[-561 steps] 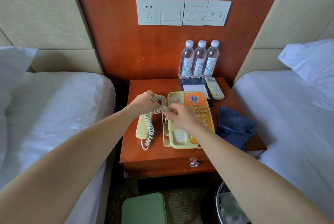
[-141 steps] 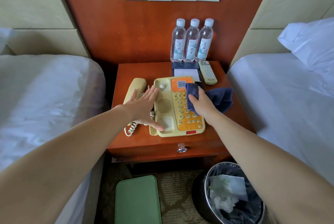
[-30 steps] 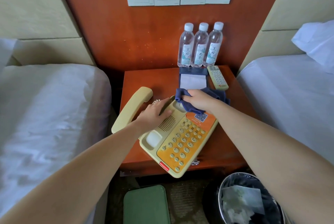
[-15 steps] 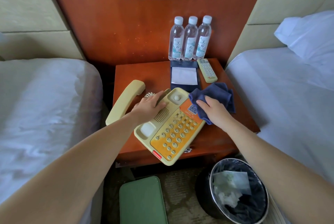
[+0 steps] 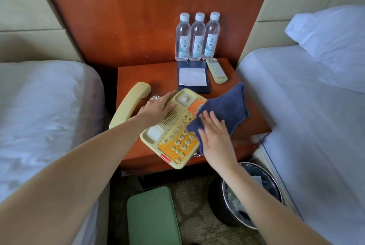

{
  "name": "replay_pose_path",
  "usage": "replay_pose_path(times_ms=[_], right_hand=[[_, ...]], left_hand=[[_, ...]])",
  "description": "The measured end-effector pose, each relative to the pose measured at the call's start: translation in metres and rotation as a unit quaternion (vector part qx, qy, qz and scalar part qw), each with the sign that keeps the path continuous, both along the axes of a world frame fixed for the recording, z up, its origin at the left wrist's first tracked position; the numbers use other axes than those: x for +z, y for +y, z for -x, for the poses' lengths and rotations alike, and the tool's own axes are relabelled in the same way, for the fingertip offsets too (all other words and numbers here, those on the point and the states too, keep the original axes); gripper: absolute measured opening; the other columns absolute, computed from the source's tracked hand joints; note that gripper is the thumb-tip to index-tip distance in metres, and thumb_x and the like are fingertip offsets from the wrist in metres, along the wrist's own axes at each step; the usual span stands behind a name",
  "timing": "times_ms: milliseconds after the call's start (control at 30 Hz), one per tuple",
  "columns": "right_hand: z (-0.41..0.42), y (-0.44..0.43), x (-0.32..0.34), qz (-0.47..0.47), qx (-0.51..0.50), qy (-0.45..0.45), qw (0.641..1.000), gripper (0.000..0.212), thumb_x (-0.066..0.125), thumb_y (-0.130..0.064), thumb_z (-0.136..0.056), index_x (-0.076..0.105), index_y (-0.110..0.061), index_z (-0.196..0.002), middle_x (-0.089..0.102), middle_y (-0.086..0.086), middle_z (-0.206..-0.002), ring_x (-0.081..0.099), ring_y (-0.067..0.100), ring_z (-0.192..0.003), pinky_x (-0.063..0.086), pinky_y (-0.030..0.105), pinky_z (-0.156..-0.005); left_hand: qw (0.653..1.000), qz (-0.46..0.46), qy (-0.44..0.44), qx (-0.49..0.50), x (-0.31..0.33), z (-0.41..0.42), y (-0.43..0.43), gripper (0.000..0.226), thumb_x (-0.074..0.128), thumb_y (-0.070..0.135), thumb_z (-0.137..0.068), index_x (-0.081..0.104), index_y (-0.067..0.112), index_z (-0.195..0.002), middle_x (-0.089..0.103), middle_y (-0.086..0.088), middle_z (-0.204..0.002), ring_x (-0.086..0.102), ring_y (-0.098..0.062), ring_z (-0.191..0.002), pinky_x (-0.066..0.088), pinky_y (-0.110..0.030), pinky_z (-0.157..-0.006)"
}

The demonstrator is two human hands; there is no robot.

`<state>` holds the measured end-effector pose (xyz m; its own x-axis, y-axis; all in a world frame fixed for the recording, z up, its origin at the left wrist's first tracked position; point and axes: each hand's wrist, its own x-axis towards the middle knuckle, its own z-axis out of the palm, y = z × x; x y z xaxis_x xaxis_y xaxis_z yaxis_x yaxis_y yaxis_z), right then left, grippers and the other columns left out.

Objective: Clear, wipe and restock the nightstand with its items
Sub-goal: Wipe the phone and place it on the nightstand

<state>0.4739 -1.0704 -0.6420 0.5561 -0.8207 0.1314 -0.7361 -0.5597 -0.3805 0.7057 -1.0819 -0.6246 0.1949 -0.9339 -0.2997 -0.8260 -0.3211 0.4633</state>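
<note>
A yellow telephone base (image 5: 173,132) with an orange keypad sits skewed on the wooden nightstand (image 5: 150,74), its near corner over the front edge. My left hand (image 5: 158,108) rests flat on its speaker side, holding it in place. My right hand (image 5: 214,134) lies flat, fingers extended, pressing a dark blue cloth (image 5: 225,108) against the phone's right side. The handset (image 5: 130,104) lies off the cradle at the left, its coiled cord (image 5: 155,98) showing beside my left hand.
Three water bottles (image 5: 197,37), a notepad in a dark holder (image 5: 192,76) and a remote (image 5: 216,70) stand at the nightstand's back. Beds flank both sides. On the floor are a green bin lid (image 5: 152,215) and a lined trash can (image 5: 248,195).
My right hand has slid the cloth down along the phone's right side toward the front and flattened out on it. My left hand stays on the phone base.
</note>
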Motion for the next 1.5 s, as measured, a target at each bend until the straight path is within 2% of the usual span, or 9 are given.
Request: replay_pose_path(times_ms=[200,367,533,667,867,1033,1167,1267,1500], right_hand=[[-0.027,0.047,-0.003,0.108,0.134,0.074,0.982,0.050,0.035,-0.034,-0.096,0.056,-0.013,-0.136,0.052,0.000,-0.144,0.044,0.016,-0.136,0.023,0.034,-0.113],[-0.023,-0.003,0.007,0.117,0.064,0.134,0.982,0.060,0.030,-0.044,-0.095,0.054,-0.010,-0.139,0.054,0.006,-0.142,0.049,0.022,-0.133,0.034,0.039,-0.111],[-0.043,-0.044,0.022,0.056,0.064,0.176,0.981,0.059,0.017,-0.043,-0.104,0.018,-0.014,-0.155,0.018,0.002,-0.162,0.013,0.018,-0.150,0.012,0.038,-0.119],[-0.070,-0.068,0.035,0.026,0.060,0.159,0.985,0.052,0.024,-0.034,-0.106,0.022,-0.013,-0.153,0.020,0.002,-0.162,0.013,0.019,-0.149,0.015,0.040,-0.118],[-0.108,-0.081,0.054,0.036,0.088,0.183,0.979,0.037,0.030,-0.032,-0.105,0.054,-0.010,-0.121,0.058,0.010,-0.126,0.055,0.029,-0.115,0.039,0.039,-0.083],[-0.116,-0.083,0.052,0.023,0.087,0.212,0.973,0.048,0.043,-0.048,-0.095,0.054,-0.013,-0.127,0.041,0.011,-0.132,0.039,0.031,-0.123,0.035,0.042,-0.100],[-0.113,-0.091,0.058,0.082,0.098,0.129,0.983,0.025,0.052,-0.023,-0.095,0.052,-0.014,-0.119,0.055,0.008,-0.118,0.049,0.032,-0.110,0.043,0.042,-0.085],[-0.113,-0.093,0.057,0.128,0.137,0.159,0.969,0.021,0.049,-0.015,-0.096,0.065,-0.022,-0.108,0.065,0.003,-0.106,0.054,0.029,-0.102,0.039,0.038,-0.084],[-0.137,-0.068,0.059,0.049,0.160,0.255,0.952,0.033,0.041,-0.041,-0.093,0.066,-0.023,-0.081,0.063,0.001,-0.086,0.053,0.024,-0.102,0.034,0.042,-0.094]], left_hand=[[0.999,0.043,-0.022,-0.004,0.000,0.000,0.002,0.065,0.037,0.051,-0.100,0.013,0.027,-0.156,0.026,-0.003,-0.159,0.022,-0.028,-0.145,0.022,-0.045,-0.116],[0.980,0.115,-0.136,-0.087,0.002,-0.009,0.048,0.078,0.039,0.059,-0.095,0.006,0.024,-0.156,0.008,0.004,-0.163,0.000,-0.017,-0.150,-0.003,-0.037,-0.120],[0.971,0.083,-0.216,-0.053,-0.007,-0.016,0.105,0.108,0.016,0.089,-0.078,0.001,0.016,-0.156,0.001,0.000,-0.164,-0.008,-0.016,-0.151,-0.013,-0.041,-0.118],[0.956,0.024,-0.283,-0.067,-0.008,-0.021,0.116,0.132,0.006,0.101,-0.059,-0.009,0.012,-0.155,-0.014,0.002,-0.163,-0.024,-0.013,-0.146,-0.018,-0.060,-0.114],[0.972,0.013,-0.228,-0.061,-0.007,-0.034,0.110,0.136,0.011,0.102,-0.052,-0.015,0.016,-0.154,-0.020,0.008,-0.161,-0.035,-0.013,-0.141,-0.018,-0.066,-0.110],[0.980,0.008,-0.191,-0.057,-0.006,-0.035,0.108,0.129,0.029,0.096,-0.060,-0.017,0.020,-0.154,-0.019,0.011,-0.161,-0.038,-0.012,-0.139,-0.018,-0.068,-0.109],[0.982,0.003,-0.178,-0.065,-0.003,-0.038,0.107,0.125,0.032,0.095,-0.060,-0.021,0.029,-0.152,-0.014,0.013,-0.162,-0.038,-0.013,-0.139,-0.017,-0.071,-0.107],[0.983,-0.007,-0.170,-0.076,-0.003,-0.038,0.106,0.120,0.035,0.093,-0.063,-0.025,0.034,-0.149,-0.015,0.016,-0.161,-0.039,-0.016,-0.139,-0.016,-0.073,-0.106],[0.982,-0.029,-0.168,-0.083,-0.002,-0.039,0.101,0.122,0.039,0.092,-0.064,-0.021,0.032,-0.151,-0.016,0.016,-0.161,-0.042,-0.016,-0.137,-0.015,-0.075,-0.104]])
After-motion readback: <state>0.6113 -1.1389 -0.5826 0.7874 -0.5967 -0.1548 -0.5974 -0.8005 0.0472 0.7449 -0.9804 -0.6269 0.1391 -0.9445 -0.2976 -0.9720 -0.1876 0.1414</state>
